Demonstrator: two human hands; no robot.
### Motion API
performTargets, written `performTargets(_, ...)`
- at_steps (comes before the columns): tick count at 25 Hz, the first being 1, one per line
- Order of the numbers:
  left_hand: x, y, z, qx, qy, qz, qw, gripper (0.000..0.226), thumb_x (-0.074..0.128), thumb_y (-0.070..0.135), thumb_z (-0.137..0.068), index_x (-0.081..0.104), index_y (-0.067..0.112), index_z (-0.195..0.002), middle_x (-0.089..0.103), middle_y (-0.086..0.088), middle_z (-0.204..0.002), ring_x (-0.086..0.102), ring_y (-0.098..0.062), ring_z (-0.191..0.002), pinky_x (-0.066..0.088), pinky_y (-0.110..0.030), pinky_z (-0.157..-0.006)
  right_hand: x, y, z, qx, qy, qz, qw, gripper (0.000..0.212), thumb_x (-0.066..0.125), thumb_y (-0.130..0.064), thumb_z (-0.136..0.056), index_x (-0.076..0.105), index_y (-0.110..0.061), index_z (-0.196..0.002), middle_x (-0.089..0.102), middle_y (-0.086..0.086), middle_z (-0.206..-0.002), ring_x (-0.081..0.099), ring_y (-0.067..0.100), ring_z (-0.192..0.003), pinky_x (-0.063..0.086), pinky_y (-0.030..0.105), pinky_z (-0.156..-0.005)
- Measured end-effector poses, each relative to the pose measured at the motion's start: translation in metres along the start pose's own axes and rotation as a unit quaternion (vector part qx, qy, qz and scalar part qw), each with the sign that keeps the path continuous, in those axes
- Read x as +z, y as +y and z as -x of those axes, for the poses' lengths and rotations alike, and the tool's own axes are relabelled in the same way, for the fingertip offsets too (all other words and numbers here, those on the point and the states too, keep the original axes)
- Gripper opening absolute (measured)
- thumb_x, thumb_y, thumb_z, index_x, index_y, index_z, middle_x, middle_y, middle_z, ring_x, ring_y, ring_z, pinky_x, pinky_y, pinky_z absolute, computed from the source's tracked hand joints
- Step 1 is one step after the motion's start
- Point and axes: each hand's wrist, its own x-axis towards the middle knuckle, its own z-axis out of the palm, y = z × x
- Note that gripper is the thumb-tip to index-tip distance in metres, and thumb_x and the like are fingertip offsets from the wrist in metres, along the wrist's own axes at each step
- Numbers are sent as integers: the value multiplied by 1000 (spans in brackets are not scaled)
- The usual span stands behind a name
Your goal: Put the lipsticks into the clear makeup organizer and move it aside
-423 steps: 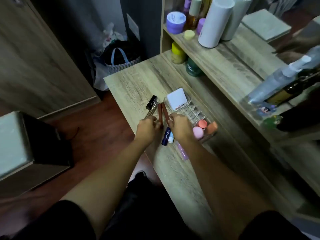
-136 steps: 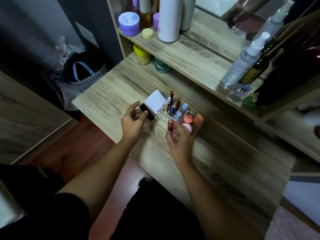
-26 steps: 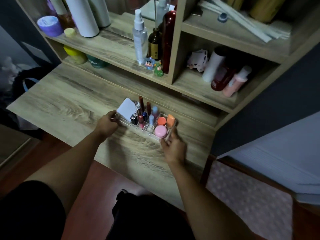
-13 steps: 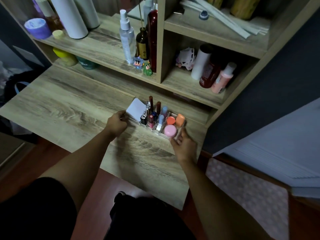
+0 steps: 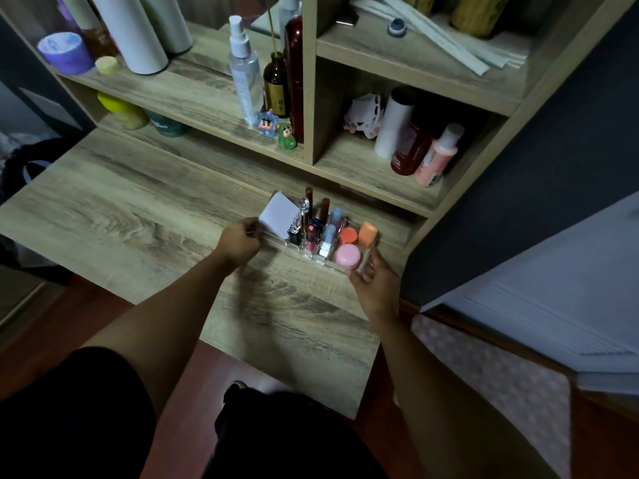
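The clear makeup organizer (image 5: 367, 254) stands on the wooden desk (image 5: 131, 216) near its right end, close under the shelf. Several lipsticks (image 5: 313, 221) stand upright in its middle slots, next to a white box (image 5: 278, 215) at its left end and a pink jar (image 5: 347, 255) and orange jars at its right end. My left hand (image 5: 238, 242) grips the organizer's left end. My right hand (image 5: 375, 286) holds its right front corner.
Behind the organizer a shelf unit (image 5: 313, 81) holds a spray bottle (image 5: 244, 72), dark bottles, two small figurines (image 5: 276, 127) and a pink bottle (image 5: 436, 157). A dark wall panel (image 5: 518, 188) bounds the desk's right end. A bag (image 5: 24, 164) lies at the far left.
Both hands have slid the organizer further right along the desk, toward the right end under the shelf. All the lipsticks stand in it now.
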Motion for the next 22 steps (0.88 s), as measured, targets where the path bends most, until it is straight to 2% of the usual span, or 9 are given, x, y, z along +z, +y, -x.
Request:
performTargets(4,2,4,1,4,6,-21,1000,48,44,-4,-80,55,9,-125,67,-20,-113,62,-34,-102,51,-39,-86,-7,0,-3,2,-13,5,1000,70,73,-5,-81,38,-12,-142,66,13,-123,64,22,-111,51,36,-99)
performTargets(12,3,3,-1,-5,-10,-6,1000,52,44,-8,-77,54,8,-125,67,-20,-113,62,-35,-101,51,-38,-84,-10,1,-3,5,-8,28,1000,65,76,-12,-79,45,-10,-136,66,11,-124,63,21,-113,44,22,-92)
performTargets(14,4,2,0,3,-9,-21,1000,52,44,-9,-77,54,7,-125,67,-21,-113,62,-36,-103,51,-41,-87,-9,-1,0,5,1,40,999,64,75,-12,-79,44,-10,-136,65,11,-124,62,22,-114,46,27,-96)
performTargets(16,4,5,1,14,-11,-47,999,48,45,-5,-79,51,6,-125,65,-23,-117,60,-39,-108,49,-42,-91,-6,-5,-1,11,7,62,998,64,75,-12,-78,45,-11,-135,63,12,-126,59,25,-117,49,38,-101)
performTargets(18,2,11,4,9,-14,-84,996,51,47,-1,-82,40,3,-133,58,-25,-126,54,-41,-115,46,-42,-94,-5,-13,1,12,12,97,995,67,77,-16,-76,44,-9,-133,59,13,-129,54,27,-121,47,44,-101)
performTargets(22,0,22,12,-30,-24,-94,995,64,46,7,-88,17,1,-144,39,-24,-145,42,-39,-130,41,-42,-104,-3,-31,11,69,33,151,986,83,79,-32,-73,34,-7,-139,47,18,-141,41,32,-131,38,42,-108)
